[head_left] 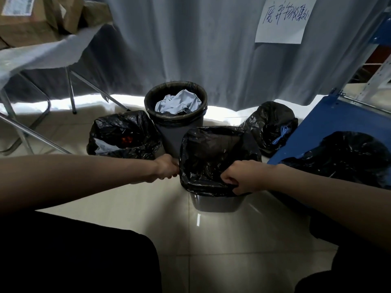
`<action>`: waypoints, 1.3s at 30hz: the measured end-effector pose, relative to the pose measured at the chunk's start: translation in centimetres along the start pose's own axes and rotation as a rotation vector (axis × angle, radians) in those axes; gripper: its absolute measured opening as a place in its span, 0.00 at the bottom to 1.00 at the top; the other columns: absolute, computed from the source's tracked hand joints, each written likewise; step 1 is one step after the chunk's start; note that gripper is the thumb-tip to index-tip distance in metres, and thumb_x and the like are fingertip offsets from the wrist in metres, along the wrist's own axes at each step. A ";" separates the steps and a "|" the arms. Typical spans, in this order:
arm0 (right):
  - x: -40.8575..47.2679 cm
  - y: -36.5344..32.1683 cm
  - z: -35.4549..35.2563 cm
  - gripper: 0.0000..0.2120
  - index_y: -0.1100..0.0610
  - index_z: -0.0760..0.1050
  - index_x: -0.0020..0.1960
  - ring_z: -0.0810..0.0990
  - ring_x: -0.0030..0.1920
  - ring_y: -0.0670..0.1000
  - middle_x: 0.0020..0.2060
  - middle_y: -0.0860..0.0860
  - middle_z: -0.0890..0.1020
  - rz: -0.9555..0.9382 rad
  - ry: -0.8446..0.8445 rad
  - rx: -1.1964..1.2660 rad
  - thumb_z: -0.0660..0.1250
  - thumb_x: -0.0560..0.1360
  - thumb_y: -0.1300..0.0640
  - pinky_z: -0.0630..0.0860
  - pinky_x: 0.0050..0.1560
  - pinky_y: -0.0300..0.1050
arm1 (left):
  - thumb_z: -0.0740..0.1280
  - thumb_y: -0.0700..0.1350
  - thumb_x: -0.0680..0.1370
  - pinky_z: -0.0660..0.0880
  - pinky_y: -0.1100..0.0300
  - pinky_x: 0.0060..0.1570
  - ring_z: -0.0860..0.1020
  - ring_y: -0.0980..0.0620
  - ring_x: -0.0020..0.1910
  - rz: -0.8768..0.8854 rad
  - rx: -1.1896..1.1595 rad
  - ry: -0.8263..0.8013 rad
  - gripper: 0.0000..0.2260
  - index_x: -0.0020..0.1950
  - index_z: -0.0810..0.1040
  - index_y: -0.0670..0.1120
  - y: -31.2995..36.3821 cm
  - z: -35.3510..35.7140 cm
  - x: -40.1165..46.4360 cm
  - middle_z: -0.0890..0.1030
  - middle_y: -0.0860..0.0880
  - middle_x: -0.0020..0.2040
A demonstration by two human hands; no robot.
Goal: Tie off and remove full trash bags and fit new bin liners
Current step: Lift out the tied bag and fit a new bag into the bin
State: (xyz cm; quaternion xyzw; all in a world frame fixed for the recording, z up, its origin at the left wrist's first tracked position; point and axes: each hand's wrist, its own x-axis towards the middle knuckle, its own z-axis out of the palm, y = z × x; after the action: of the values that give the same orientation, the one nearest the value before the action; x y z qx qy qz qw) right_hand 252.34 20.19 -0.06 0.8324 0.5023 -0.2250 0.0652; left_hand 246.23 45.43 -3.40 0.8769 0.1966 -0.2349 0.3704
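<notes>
A small grey bin (215, 205) stands on the floor in front of me with a black liner (213, 157) spread open over its rim. My left hand (166, 169) grips the liner's left edge. My right hand (243, 178) grips the liner's front right edge, fingers curled over the rim. Behind it stands a second grey bin (178, 132) with a black liner, full of crumpled grey-white paper (178, 102). A filled black bag (122, 134) sits open at the left. Another filled black bag (273, 125) with a blue string sits at the right.
A grey curtain (190, 49) with a handwritten paper sign (283, 20) hangs behind. A folding table (42, 53) with cardboard boxes stands at the left. A blue shelf base (330, 132) at the right carries another black bag (349, 155). Pale floor tiles lie under me.
</notes>
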 end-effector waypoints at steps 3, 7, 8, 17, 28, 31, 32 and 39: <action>-0.2 0.2 -0.2 0.14 0.51 0.63 0.35 0.66 0.34 0.49 0.34 0.47 0.69 0.000 -0.032 0.021 0.68 0.71 0.59 0.65 0.35 0.48 | 0.66 0.41 0.77 0.61 0.64 0.26 0.70 0.50 0.34 -0.091 0.090 -0.051 0.07 0.39 0.78 0.44 -0.4 -0.4 0.3 0.75 0.47 0.36; -0.4 0.5 -0.7 0.13 0.52 0.66 0.36 0.66 0.33 0.47 0.34 0.48 0.71 0.006 -0.124 0.045 0.70 0.71 0.59 0.64 0.33 0.45 | 0.65 0.37 0.79 0.61 0.64 0.23 0.69 0.50 0.30 -0.210 0.093 -0.055 0.05 0.46 0.80 0.39 -1.4 -1.0 0.7 0.75 0.43 0.37; -0.5 0.6 -0.7 0.12 0.53 0.69 0.37 0.67 0.33 0.46 0.34 0.48 0.73 0.014 -0.145 0.066 0.72 0.71 0.56 0.65 0.33 0.43 | 0.63 0.36 0.79 0.61 0.64 0.22 0.69 0.50 0.27 -0.191 0.094 0.008 0.06 0.45 0.79 0.39 -1.4 -1.2 0.8 0.76 0.42 0.36; -0.6 0.3 -2.3 0.22 0.49 0.79 0.41 0.77 0.40 0.43 0.34 0.43 0.79 0.094 -0.034 0.191 0.72 0.64 0.31 0.75 0.42 0.45 | 0.67 0.41 0.80 0.78 0.63 0.29 0.80 0.51 0.34 0.055 0.007 0.129 0.18 0.69 0.70 0.42 2.3 -3.4 3.4 0.83 0.39 0.52; 0.3 -0.2 -0.3 0.14 0.48 0.68 0.37 0.72 0.45 0.50 0.37 0.42 0.69 -0.014 -0.144 0.112 0.74 0.70 0.57 0.65 0.36 0.42 | 0.61 0.36 0.79 0.67 0.61 0.30 0.68 0.50 0.26 0.020 0.072 0.090 0.14 0.35 0.76 0.45 1.7 -2.3 4.3 0.73 0.46 0.28; 0.4 -0.1 -0.8 0.10 0.50 0.75 0.43 0.71 0.41 0.43 0.36 0.42 0.73 0.002 -0.213 0.180 0.76 0.69 0.56 0.68 0.39 0.42 | 0.55 0.36 0.80 0.68 0.62 0.32 0.72 0.52 0.31 -0.052 0.107 0.036 0.12 0.47 0.77 0.44 1.7 -2.7 4.0 0.75 0.48 0.35; 0.3 0.0 -1.0 0.09 0.51 0.77 0.43 0.71 0.41 0.42 0.35 0.42 0.76 0.007 -0.229 0.232 0.77 0.69 0.53 0.69 0.40 0.41 | 0.53 0.36 0.81 0.69 0.62 0.33 0.74 0.53 0.32 -0.076 0.110 0.019 0.13 0.50 0.77 0.43 1.7 -3.0 4.0 0.76 0.48 0.38; 1.4 2.8 -3.6 0.19 0.56 0.79 0.38 0.78 0.37 0.46 0.31 0.48 0.80 0.218 0.185 0.374 0.71 0.72 0.40 0.77 0.45 0.46 | 0.60 0.38 0.80 0.68 0.63 0.31 0.73 0.53 0.32 -0.066 0.035 0.061 0.10 0.39 0.75 0.44 2.7 -3.9 4.5 0.76 0.48 0.35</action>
State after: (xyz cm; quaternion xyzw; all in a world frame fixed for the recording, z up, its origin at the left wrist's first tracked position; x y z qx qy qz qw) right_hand 256.48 21.15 2.23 0.8964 0.3627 -0.2284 -0.1125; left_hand 252.32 47.29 -1.99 0.8831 0.2325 -0.2237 0.3407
